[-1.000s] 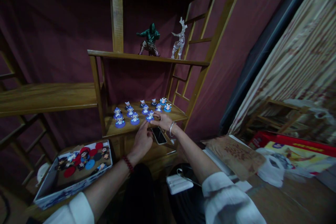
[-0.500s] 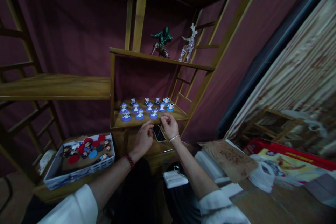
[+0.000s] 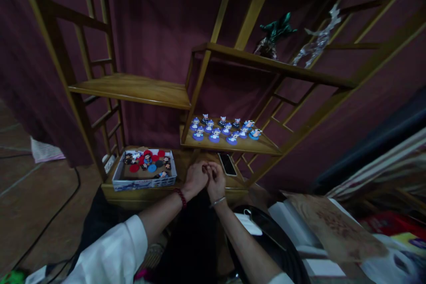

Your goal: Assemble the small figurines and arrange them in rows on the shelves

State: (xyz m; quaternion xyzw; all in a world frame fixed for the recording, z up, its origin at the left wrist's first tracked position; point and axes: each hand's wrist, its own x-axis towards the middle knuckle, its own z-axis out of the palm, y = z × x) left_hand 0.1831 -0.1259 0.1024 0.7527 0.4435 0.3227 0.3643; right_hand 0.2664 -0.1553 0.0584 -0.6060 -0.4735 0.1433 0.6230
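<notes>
Low before the shelf, my left hand (image 3: 197, 176) and my right hand (image 3: 216, 181) meet, their curled fingers pressed against each other. Whatever lies between the fingertips, if anything, is hidden. Just right of my right hand a smartphone (image 3: 227, 164) with a dark screen rests on the wooden surface. Beyond it, small figurines with purple bases (image 3: 214, 135) stand in rows on the lit shelf (image 3: 239, 145), with a few dark-based figurines (image 3: 222, 120) at the back and blue-based ones (image 3: 255, 134) at the right. Left of my hands sits an open cardboard box (image 3: 144, 183) of loose figurines and red and blue discs.
A green statuette (image 3: 278, 31) and a clear deer ornament (image 3: 319, 44) occupy the upper shelf. Wooden uprights (image 3: 199, 84) divide the rack. At lower right are a black stool (image 3: 276, 235) with a white pouch (image 3: 248, 223) and a brown board (image 3: 333, 226). A cable (image 3: 63, 204) crosses the floor at left.
My view has swung left, so the shelf and figurines appear farther right. My hands, apart on either side of the phone before, have drawn back left of it and come together.
</notes>
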